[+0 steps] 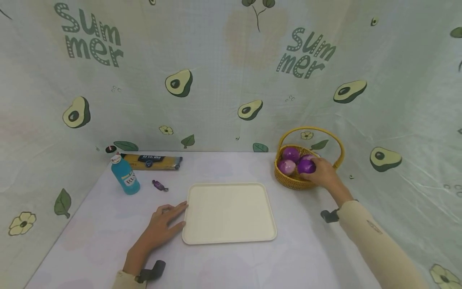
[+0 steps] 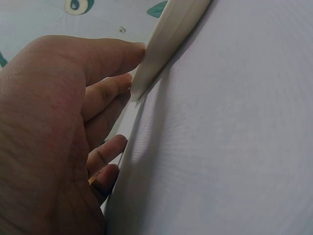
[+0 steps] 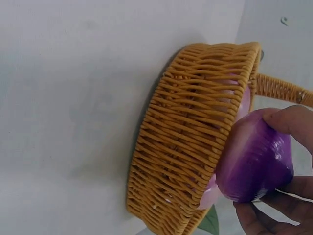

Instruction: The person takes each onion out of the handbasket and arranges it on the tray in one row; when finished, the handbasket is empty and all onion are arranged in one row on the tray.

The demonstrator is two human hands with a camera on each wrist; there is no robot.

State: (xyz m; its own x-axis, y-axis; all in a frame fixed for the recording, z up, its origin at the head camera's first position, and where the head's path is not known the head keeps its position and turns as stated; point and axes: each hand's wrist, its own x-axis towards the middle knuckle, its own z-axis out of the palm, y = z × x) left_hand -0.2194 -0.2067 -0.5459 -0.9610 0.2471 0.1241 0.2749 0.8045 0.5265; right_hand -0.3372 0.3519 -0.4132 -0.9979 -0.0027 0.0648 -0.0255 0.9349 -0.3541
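Observation:
A purple onion [image 3: 259,156] is gripped between the thumb and fingers of my right hand [image 1: 322,173], right at the rim of the wicker basket [image 3: 181,142]. Several more onions, purple and pale pink, lie in the basket, among them a pale one [image 1: 287,167] and a dark purple one [image 1: 290,154]. My left hand [image 1: 164,226] rests at the left edge of a cream rectangular tray [image 1: 231,212]. In the left wrist view its thumb [image 2: 115,56] touches the tray's outer side, fingers loosely extended.
At the back left stands a blue bottle [image 1: 125,176] with a dark cap. Behind it lies a yellow pasta packet [image 1: 151,162], and in front a small purple wrapped candy [image 1: 160,185]. The basket's tall handle [image 1: 311,128] arches over the onions. A printed cloth wall [image 1: 216,128] borders the table.

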